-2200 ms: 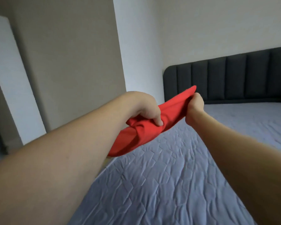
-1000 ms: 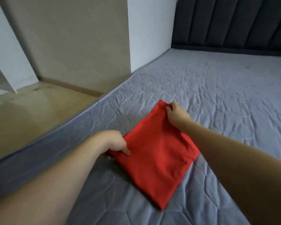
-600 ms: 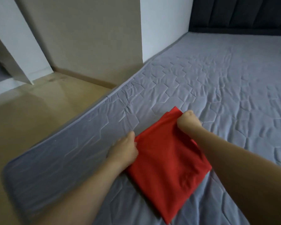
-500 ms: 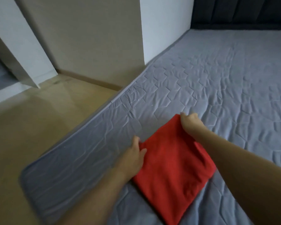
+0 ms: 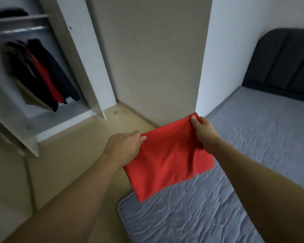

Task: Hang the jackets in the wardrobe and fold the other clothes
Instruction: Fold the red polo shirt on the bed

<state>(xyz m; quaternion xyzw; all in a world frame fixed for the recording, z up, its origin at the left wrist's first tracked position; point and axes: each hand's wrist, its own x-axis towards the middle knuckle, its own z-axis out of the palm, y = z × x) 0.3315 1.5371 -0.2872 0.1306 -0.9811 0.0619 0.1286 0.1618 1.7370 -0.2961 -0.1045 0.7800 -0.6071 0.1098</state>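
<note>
My left hand (image 5: 125, 146) and right hand (image 5: 203, 128) each clamp a top corner of the folded red cloth garment (image 5: 167, 158), held clear above the grey quilted bed (image 5: 253, 155). Folding appears done. Several dark jackets (image 5: 42, 74) already hang in the open white wardrobe (image 5: 88, 67); stowing this garment remains.

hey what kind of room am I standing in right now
Most likely a bedroom. A bed with a grey quilted mattress and a dark padded headboard stands on the right, and an open wardrobe with clothes hanging inside is on the left.
</note>
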